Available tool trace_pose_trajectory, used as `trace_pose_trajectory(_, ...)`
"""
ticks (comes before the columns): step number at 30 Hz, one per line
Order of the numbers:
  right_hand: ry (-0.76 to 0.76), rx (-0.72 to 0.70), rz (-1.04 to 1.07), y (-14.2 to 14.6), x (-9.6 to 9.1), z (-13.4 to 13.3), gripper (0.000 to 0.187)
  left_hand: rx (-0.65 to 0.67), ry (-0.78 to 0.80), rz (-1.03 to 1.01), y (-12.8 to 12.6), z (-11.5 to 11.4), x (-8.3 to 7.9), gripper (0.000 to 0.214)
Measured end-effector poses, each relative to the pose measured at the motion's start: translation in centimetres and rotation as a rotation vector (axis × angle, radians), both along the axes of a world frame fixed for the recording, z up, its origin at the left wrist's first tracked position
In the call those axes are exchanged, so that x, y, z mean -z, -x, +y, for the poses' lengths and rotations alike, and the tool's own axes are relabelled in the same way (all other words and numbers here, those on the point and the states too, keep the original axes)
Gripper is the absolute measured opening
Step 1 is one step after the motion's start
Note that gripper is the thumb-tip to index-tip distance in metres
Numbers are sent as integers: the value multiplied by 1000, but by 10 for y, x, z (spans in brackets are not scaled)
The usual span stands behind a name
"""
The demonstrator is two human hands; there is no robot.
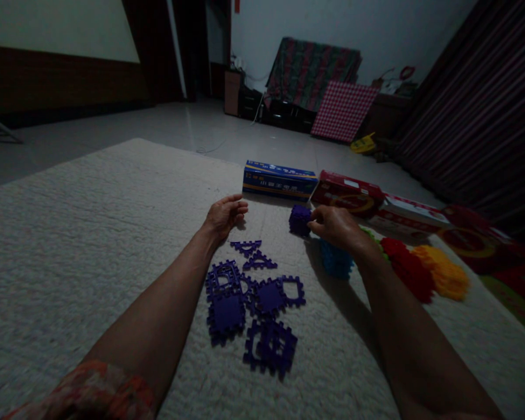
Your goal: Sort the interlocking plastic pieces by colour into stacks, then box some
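My left hand (226, 218) is above the mat with its fingers loosely bent and apart, holding nothing. Thumb and fingers of my right hand (335, 227) close on the right side of a stack of purple interlocking plastic tiles (300, 220); their far tips are hard to make out. Below my left hand lie two purple triangular tiles (260, 261). Nearer to me, several loose purple square tiles (226, 314) overlap, some solid and some open frames. A blue stack of tiles (335, 259) stands under my right wrist, partly hidden by it.
Red tiles (406, 268) and yellow tiles (441, 271) are piled right of my right forearm, with some green ones partly covered. A blue box (280, 181) and red boxes (347, 195) line the far side of the cream mat (126, 233). Tiled floor lies beyond.
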State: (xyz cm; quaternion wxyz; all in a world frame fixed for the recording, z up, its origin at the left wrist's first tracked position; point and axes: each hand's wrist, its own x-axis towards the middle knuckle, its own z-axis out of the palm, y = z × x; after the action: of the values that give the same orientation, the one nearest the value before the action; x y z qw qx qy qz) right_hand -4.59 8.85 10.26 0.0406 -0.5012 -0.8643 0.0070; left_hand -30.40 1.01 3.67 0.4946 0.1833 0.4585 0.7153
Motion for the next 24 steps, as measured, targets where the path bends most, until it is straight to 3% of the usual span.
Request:
trace_pose_trajectory(6,-47,26,-12,0,1,0,23,4,5,7,1,1,0,31)
trace_pose_trajectory(10,-61,-42,20,6,-4,-10,21,-2,5,9,0,0,-1,31)
trace_pose_trajectory(16,103,-240,26,24,-2,-45,20,3,0,20,-1,0,1,34)
trace_pose_trajectory(24,233,-273,170,12,11,-97,16,34,-34,110,-3,2,7,30)
